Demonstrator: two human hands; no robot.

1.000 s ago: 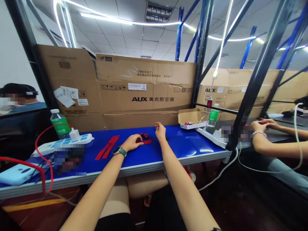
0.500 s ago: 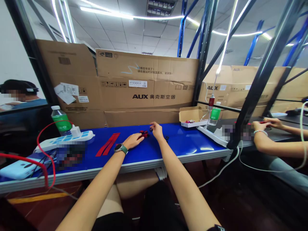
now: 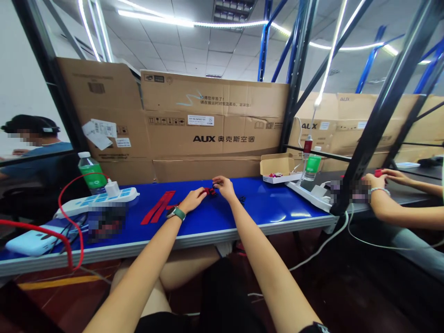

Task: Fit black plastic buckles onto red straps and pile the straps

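Observation:
My left hand (image 3: 190, 200) and my right hand (image 3: 224, 186) meet over the blue table top (image 3: 263, 206). Between their fingertips is a small red and black strap piece (image 3: 209, 191), which both hands seem to pinch. Two long red straps (image 3: 157, 206) lie flat to the left of my left hand, with a tip near my wrist. Small black parts (image 3: 241, 200) rest just right of my right hand. A green-strapped watch (image 3: 176, 213) is on my left wrist.
A white power strip (image 3: 100, 199), water bottle (image 3: 92, 171) and power bank (image 3: 34, 243) with red cable (image 3: 67, 226) stand at left. An open carton (image 3: 277, 169) of small red parts is at back right. A co-worker's hands (image 3: 388, 175) work beyond a metal upright (image 3: 357, 171).
My hands have drawn together, and my left fingertips have moved from beside the red piece onto it. The red piece now sits between both hands. My head view has shifted slightly.

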